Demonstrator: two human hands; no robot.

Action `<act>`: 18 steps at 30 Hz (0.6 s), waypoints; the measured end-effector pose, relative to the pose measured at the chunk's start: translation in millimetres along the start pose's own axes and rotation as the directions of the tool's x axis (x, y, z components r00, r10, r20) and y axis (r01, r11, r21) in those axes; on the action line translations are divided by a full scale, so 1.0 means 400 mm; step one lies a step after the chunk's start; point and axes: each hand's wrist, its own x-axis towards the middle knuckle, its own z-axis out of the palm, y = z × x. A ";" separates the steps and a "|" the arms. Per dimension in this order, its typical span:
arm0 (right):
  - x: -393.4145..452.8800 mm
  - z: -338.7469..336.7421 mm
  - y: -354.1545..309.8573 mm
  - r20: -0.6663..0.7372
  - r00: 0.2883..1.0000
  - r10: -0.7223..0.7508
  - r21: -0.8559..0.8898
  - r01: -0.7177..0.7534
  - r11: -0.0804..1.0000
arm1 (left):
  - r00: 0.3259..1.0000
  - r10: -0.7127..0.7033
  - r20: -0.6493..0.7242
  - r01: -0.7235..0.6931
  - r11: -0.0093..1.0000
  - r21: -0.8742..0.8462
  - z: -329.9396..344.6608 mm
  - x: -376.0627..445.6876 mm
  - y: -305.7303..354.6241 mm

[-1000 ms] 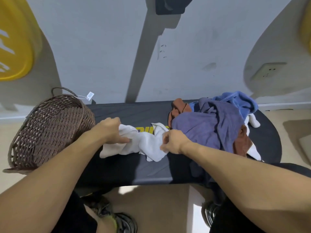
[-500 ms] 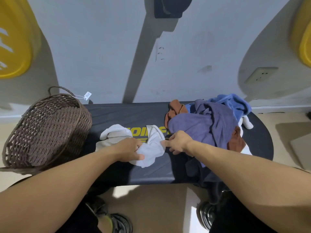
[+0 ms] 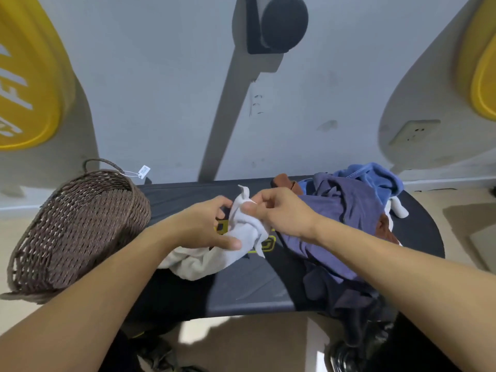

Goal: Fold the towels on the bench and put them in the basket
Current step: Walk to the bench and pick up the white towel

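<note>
Both hands grasp a white towel [image 3: 241, 232] above the middle of the dark surface [image 3: 249, 285]: the left hand [image 3: 206, 226] holds its bunched middle with the thumb pressed along the lower fold, and the right hand [image 3: 279, 210] pinches its upper end between thumb and fingers, so one corner sticks up while the rest droops onto the surface beneath the left forearm. A brown wicker basket [image 3: 77, 226] with a paper tag on its handle stands at the left end of the surface, tilted toward the person. At the right end lies a loose pile of towels [image 3: 357, 208], purple on top with blue, rust-brown and white ones showing around it, well apart from the basket.
</note>
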 end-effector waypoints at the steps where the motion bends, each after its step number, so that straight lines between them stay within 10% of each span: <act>1: -0.017 -0.021 -0.004 0.047 0.998 -0.034 0.030 0.033 0.999 | 0.998 0.044 -0.050 -0.051 0.988 -0.145 -0.007 0.000 0.024; 9: -0.057 -0.130 -0.009 0.108 0.992 -0.067 0.194 0.045 0.980 | 0.884 0.444 -0.144 -0.454 0.746 -0.487 -0.015 0.018 0.145; 18: -0.057 -0.158 0.003 0.214 0.968 -0.127 -0.046 0.140 0.989 | 0.949 0.310 -0.062 -0.315 0.942 -0.117 -0.036 0.024 0.131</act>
